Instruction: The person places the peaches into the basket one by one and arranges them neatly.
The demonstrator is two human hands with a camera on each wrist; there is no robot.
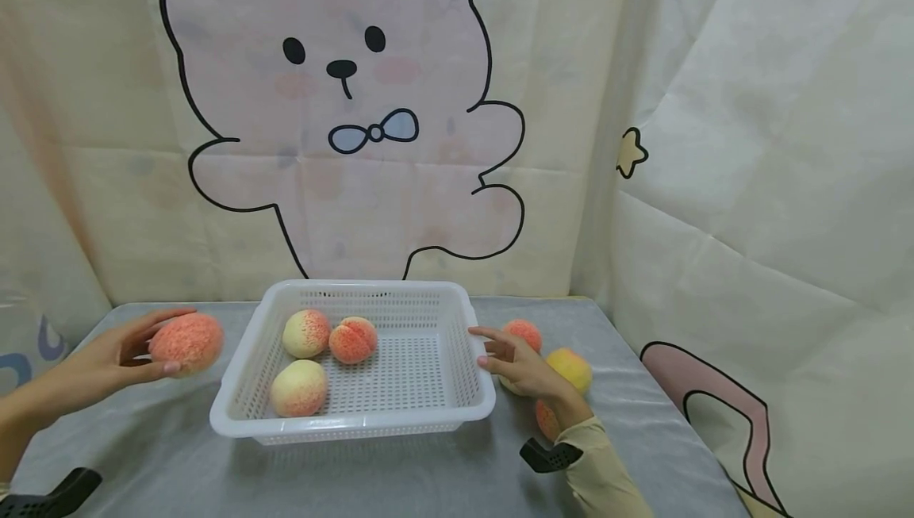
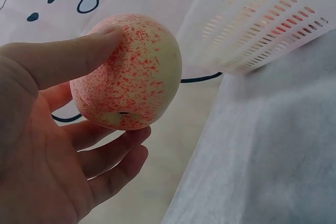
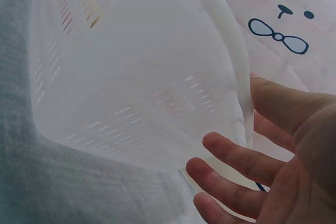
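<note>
My left hand (image 1: 117,355) holds a pink-and-cream peach (image 1: 189,343) in the air to the left of a white plastic basket (image 1: 364,423). Thumb and fingertips pinch the peach (image 2: 128,72) from opposite sides in the left wrist view. On the other side, my right hand (image 1: 520,363) grips the basket's right rim (image 3: 239,61) between thumb and index finger, the other fingers spread below it. Inside the basket, toward its left end, lie a yellow-and-red peach (image 1: 305,334), a redder peach (image 1: 353,340) and a pale yellow peach (image 1: 298,389).
Right of the basket, partly behind my right hand and forearm, lie more fruits: a pink one (image 1: 524,333), a yellow one (image 1: 570,369) and an orange one (image 1: 547,421). A grey cloth covers the table (image 1: 343,478). Printed curtains (image 1: 543,66) hang behind and beside it.
</note>
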